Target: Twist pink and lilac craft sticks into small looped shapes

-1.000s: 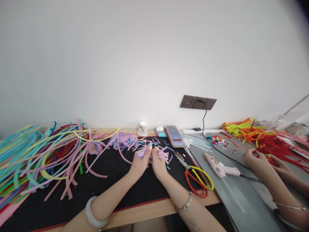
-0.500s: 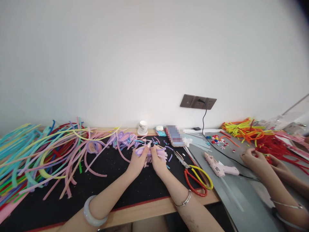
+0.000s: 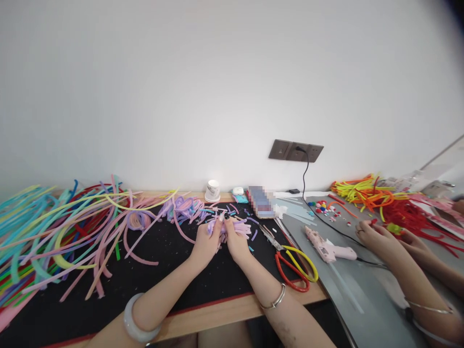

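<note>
Both my hands meet over the black mat, thumbs side by side and fingers curled under. Between them is a bundle of lilac and pink pipe cleaners, its cut ends fanning out to the right. My left hand grips the bundle's left part. My right hand closes round it nearer the loose ends. The undersides of the fingers are hidden. Short cut pieces of pipe cleaner lie just beyond my hands. Scissors with one red and one yellow handle rest to the right of my right hand.
Long pastel pipe cleaners cover the mat's left side. A white cup and a phone stand along the wall. Right, on a grey surface, lie a corded pink glue gun and pompoms. A co-worker's hands hold small red and yellow-green pieces there.
My hands stay closed on the bundle, with only a slight shift of the thumbs. The whole view has moved a little. The co-worker's hands have shifted, and a yellow-green piece shows between them.
</note>
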